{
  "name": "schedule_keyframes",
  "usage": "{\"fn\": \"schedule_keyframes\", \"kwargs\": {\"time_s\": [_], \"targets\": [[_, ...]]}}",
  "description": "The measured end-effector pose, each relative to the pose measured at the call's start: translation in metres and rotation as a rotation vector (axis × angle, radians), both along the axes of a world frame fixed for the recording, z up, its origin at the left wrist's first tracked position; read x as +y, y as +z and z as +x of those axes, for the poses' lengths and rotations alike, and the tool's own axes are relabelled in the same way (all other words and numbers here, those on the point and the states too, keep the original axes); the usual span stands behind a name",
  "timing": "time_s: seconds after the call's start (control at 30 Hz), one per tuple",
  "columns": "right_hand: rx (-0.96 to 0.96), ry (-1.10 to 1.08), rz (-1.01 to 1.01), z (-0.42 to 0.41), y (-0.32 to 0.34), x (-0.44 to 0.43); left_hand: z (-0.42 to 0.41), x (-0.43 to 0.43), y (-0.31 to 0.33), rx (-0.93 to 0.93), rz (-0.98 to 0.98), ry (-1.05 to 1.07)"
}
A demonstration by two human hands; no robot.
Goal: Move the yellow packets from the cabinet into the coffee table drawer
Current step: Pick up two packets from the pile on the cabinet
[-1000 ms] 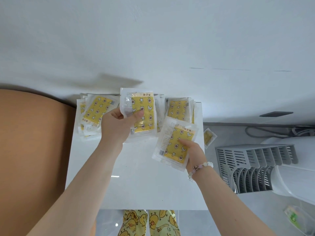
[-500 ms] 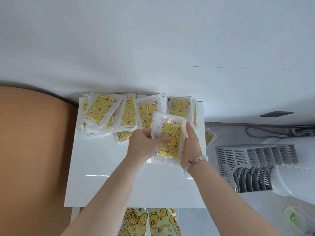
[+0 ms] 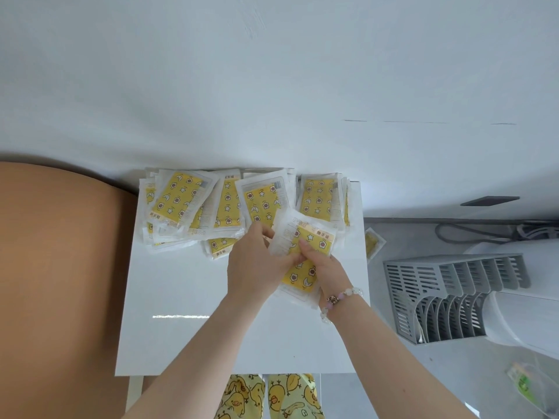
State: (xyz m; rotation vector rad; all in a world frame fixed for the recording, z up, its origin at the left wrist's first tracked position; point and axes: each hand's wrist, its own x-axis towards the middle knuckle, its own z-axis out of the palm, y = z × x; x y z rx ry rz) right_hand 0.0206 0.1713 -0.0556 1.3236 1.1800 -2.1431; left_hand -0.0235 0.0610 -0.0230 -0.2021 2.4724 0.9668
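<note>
Head view: left hand and right hand clamp perhaps two stacked yellow packets.

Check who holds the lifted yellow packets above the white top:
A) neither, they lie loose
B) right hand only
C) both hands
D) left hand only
C: the left hand grips the yellow packets at their left edge, and the right hand pinches them from the right, thumb on top.
</note>
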Motion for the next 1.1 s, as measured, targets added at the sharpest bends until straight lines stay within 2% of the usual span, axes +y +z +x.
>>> {"fn": "schedule_keyframes", "kwargs": {"time_s": [0.13,0.27,0.33,0.37,0.47,0.73,0.97,1.1], "targets": [[-0.028,-0.027,-0.017,0.001,-0.002,0.001,0.000,-0.004,-0.005,-0.071,0.122,0.030],[-0.032,-0.042,-0.020,-0.001,-0.002,0.003,-0.003,-0.012,-0.004,-0.277,0.325,0.223],[-0.027,-0.037,-0.033,0.000,-0.002,0.003,-0.006,-0.017,-0.003,-0.297,0.362,0.306],[-0.025,-0.040,-0.041,0.001,-0.002,0.003,-0.008,-0.020,-0.005,-0.248,0.327,0.325],[-0.029,-0.046,-0.033,0.001,-0.001,0.007,-0.022,-0.022,-0.014,-0.028,0.061,0.249],[-0.062,-0.085,-0.004,0.018,-0.002,0.025,-0.064,0.014,-0.025,0.059,-0.419,0.022],[-0.077,-0.125,0.017,0.028,-0.006,0.036,-0.066,0.018,-0.032,0.094,-0.453,0.056],[-0.082,-0.130,0.022,0.025,-0.002,0.035,-0.067,0.014,-0.032,0.102,-0.266,0.132]]}}
